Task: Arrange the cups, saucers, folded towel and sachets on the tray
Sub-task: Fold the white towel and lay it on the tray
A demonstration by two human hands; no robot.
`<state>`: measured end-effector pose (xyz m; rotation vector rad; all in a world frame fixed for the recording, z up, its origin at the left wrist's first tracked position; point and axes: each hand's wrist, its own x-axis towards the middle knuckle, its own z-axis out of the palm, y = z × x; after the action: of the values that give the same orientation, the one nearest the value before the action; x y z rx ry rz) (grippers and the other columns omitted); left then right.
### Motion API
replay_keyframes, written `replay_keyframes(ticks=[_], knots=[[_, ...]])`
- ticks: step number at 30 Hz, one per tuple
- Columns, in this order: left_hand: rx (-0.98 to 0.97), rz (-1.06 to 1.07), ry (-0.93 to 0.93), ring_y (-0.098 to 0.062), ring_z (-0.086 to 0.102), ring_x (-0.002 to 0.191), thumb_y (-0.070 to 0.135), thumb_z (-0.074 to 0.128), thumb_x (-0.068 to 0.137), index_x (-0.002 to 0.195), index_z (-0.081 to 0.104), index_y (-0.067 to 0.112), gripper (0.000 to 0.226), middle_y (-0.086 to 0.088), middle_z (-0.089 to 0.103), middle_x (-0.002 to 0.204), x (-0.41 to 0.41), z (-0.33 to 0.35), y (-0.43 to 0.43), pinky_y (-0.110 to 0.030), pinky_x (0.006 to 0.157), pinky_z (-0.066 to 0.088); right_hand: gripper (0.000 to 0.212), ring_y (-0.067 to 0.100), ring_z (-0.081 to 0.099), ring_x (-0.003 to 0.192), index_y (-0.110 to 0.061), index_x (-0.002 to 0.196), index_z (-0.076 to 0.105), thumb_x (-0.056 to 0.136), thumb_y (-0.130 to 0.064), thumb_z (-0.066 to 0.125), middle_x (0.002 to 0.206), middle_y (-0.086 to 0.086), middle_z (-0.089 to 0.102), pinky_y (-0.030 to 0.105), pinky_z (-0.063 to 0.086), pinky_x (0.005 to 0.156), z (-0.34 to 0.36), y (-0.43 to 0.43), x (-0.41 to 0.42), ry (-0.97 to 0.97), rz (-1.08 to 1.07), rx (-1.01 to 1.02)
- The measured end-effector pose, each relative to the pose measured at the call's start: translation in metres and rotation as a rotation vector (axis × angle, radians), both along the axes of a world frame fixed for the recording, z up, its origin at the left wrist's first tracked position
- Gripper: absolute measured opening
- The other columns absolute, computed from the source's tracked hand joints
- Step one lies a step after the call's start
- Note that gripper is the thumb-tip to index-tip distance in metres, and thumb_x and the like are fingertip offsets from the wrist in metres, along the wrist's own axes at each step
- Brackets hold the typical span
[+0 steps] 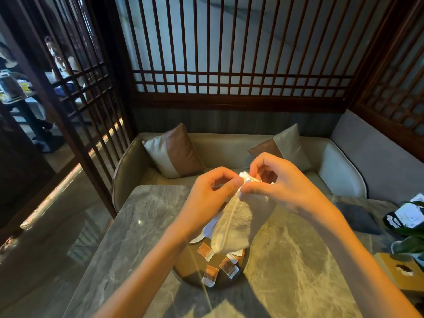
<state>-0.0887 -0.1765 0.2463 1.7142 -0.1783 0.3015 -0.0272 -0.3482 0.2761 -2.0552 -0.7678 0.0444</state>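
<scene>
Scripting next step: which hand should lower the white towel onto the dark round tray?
Likely left. Both pinch the white towel at top, but the left hand hangs over the dark round tray; the right hand sits off beside it.

A pale cream towel (231,226) hangs limp from the grip, its bunched top edge pinched between the left hand (211,191) and right hand (282,187). Below the grip, four orange-and-white sachets (210,275) lie scattered flat on a dark round tray (183,267).

Wood lattice walls (229,53), marble table (142,214)
</scene>
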Motion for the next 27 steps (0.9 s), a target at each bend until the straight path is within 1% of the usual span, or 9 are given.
replay_keyframes(ticks=[5,9,10,12,14,17,21,24,27], knots=[[0.013,0.0,-0.017,-0.009,0.07,0.088,0.037,0.059,0.093,0.093,0.066,0.039,0.007,0.013,0.07,0.093,0.001,-0.003,0.0,-0.018,0.068,0.056,0.035,-0.001,0.054,0.071,-0.036,0.081,0.058,0.062,-0.06,0.074,0.081,-0.02,0.06,0.01,0.046,0.059,0.006,-0.004,0.002,-0.006,0.008,-0.057],[0.078,-0.056,-0.012,-0.013,0.069,0.087,0.027,0.056,0.097,0.095,0.065,0.035,0.012,0.011,0.069,0.093,0.002,-0.001,0.002,-0.032,0.073,0.059,0.033,0.0,0.052,0.071,-0.036,0.084,0.058,0.065,-0.055,0.078,0.081,-0.016,0.059,0.013,0.045,0.059,0.006,-0.005,0.001,0.0,0.021,-0.074],[0.104,-0.073,-0.026,-0.011,0.068,0.085,0.024,0.055,0.097,0.095,0.065,0.034,0.014,0.011,0.069,0.092,0.003,0.001,0.004,-0.031,0.072,0.059,0.035,-0.001,0.052,0.075,-0.037,0.087,0.059,0.065,-0.057,0.078,0.083,-0.017,0.059,0.013,0.045,0.062,0.005,-0.005,0.001,-0.001,0.028,-0.071],[0.165,-0.093,-0.062,-0.008,0.066,0.082,0.02,0.055,0.098,0.097,0.064,0.028,0.013,0.012,0.068,0.09,0.005,0.004,0.009,-0.026,0.07,0.057,0.039,-0.005,0.051,0.094,-0.045,0.099,0.06,0.066,-0.064,0.07,0.093,-0.024,0.058,0.01,0.044,0.075,0.005,-0.004,0.001,-0.034,0.055,-0.111],[0.236,-0.097,-0.083,-0.008,0.066,0.086,0.02,0.054,0.098,0.101,0.064,0.021,0.011,0.01,0.068,0.094,0.007,0.006,0.012,-0.027,0.075,0.056,0.041,-0.009,0.043,0.111,-0.05,0.107,0.059,0.07,-0.068,0.061,0.106,-0.032,0.055,0.013,0.039,0.088,0.005,-0.002,0.001,-0.083,0.086,-0.189],[0.276,-0.106,-0.102,-0.007,0.065,0.097,0.024,0.053,0.098,0.107,0.064,0.023,0.015,0.012,0.068,0.101,0.008,0.007,0.015,-0.026,0.084,0.056,0.036,-0.011,0.044,0.108,-0.051,0.096,0.06,0.069,-0.074,0.054,0.097,-0.035,0.056,0.014,0.037,0.082,0.006,0.001,0.002,-0.174,0.026,-0.19],[0.257,-0.144,-0.095,-0.002,0.063,0.105,0.04,0.058,0.093,0.115,0.06,0.04,0.023,0.019,0.066,0.111,0.008,0.002,0.02,-0.021,0.088,0.055,0.044,-0.007,0.045,0.106,-0.039,0.09,0.063,0.069,-0.075,0.049,0.091,-0.034,0.053,0.014,0.037,0.078,0.001,0.001,0.007,-0.276,-0.055,-0.174],[0.333,-0.178,0.039,0.002,0.063,0.102,0.053,0.066,0.082,0.119,0.051,0.048,0.04,0.021,0.063,0.111,0.007,-0.009,0.024,-0.025,0.084,0.058,0.047,-0.005,0.046,0.106,-0.034,0.088,0.063,0.071,-0.075,0.049,0.095,-0.028,0.056,0.014,0.038,0.08,-0.005,-0.002,0.012,-0.268,-0.048,-0.148],[0.475,-0.236,0.178,0.002,0.063,0.096,0.065,0.058,0.08,0.121,0.044,0.045,0.048,0.019,0.061,0.109,0.007,-0.021,0.03,-0.031,0.083,0.059,0.042,-0.007,0.052,0.1,-0.039,0.093,0.059,0.074,-0.075,0.05,0.097,-0.027,0.059,0.01,0.042,0.074,-0.005,-0.005,0.016,-0.208,-0.063,-0.108]])
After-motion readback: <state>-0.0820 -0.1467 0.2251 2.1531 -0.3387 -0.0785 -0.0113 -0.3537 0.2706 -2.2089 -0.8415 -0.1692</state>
